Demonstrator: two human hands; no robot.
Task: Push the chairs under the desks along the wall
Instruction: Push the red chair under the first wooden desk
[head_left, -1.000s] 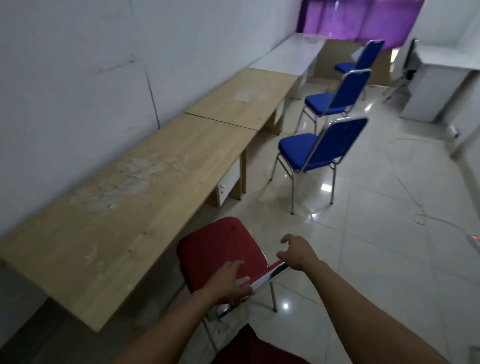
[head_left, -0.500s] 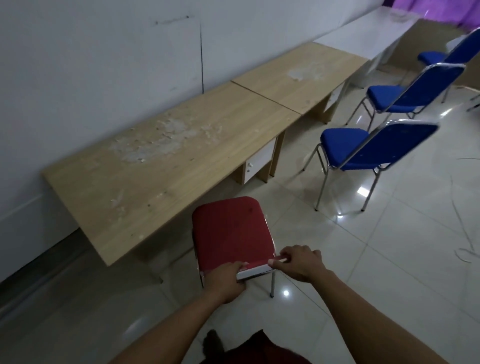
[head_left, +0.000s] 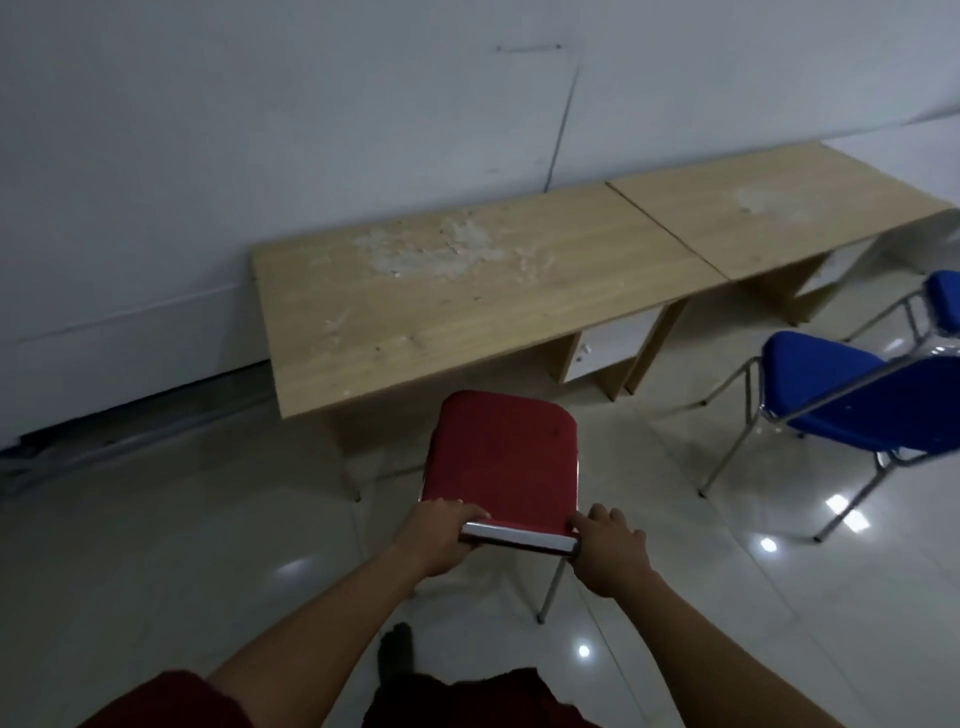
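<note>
**Red chair lined up for the push**

With both hands wrapped over the top rail of its backrest, the red chair (head_left: 501, 462) stood on the tiled floor (head_left: 182, 545) just in front of the nearest wooden desk, its seat facing the opening but none of it yet under the surface (head_left: 467, 296). The left hand (head_left: 439, 535) was curled shut on the left end of the shiny rail and the right hand (head_left: 608, 551) on the right end, fingers (head_left: 602, 514) hooked over the front.

To do the step well, it seemed best to push evenly with both arms so the chair ran straight and did not swing toward the drawer unit (head_left: 605, 348) at the desk's right side. The chair looked roughly centred on the open knee space, slightly right of the middle, so a small nudge leftward might help. Keeping the legs flat on the tiles, rather than tipping the back, should stop the metal feet from catching on a joint. The push would be finished when the backrest came near the desk edge.

To the right, a blue chair (head_left: 852, 410) stood well apart from the second desk (head_left: 779, 213), and another blue chair (head_left: 943, 301) showed at the frame edge; both were probably left to do.
</note>
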